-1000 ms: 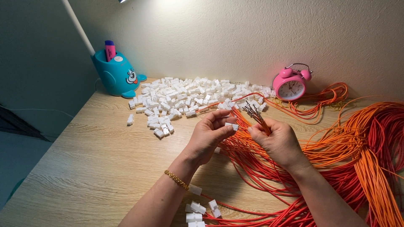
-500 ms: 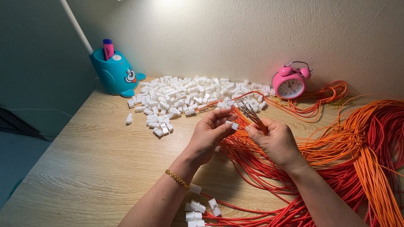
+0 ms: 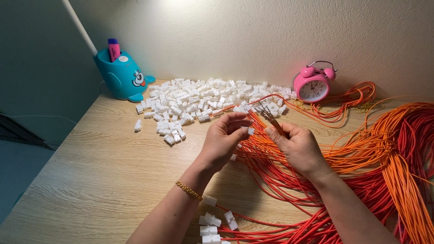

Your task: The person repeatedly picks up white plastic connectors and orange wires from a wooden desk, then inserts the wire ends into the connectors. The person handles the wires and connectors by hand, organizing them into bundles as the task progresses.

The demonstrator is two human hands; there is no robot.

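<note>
My left hand (image 3: 224,138) pinches a small white plastic connector (image 3: 250,131) between thumb and fingertips. My right hand (image 3: 296,144) grips a bunch of orange wires (image 3: 270,115) whose metal-tipped ends stick up past my fingers, a little to the right of the connector. The two hands are close together above the wooden desk (image 3: 99,167), over a spread of red and orange wires (image 3: 271,167). A gold bracelet (image 3: 189,190) is on my left wrist.
A heap of white connectors (image 3: 194,101) lies at the back of the desk. A teal whale-shaped pen holder (image 3: 121,77) stands back left, a pink alarm clock (image 3: 313,85) back right. Thick orange wire bundles (image 3: 398,149) fill the right side. A few finished connectors (image 3: 212,223) lie near me.
My hands have barely moved; the wire tips in my right hand have shifted slightly relative to the connector in my left. The view has tilted a little.
</note>
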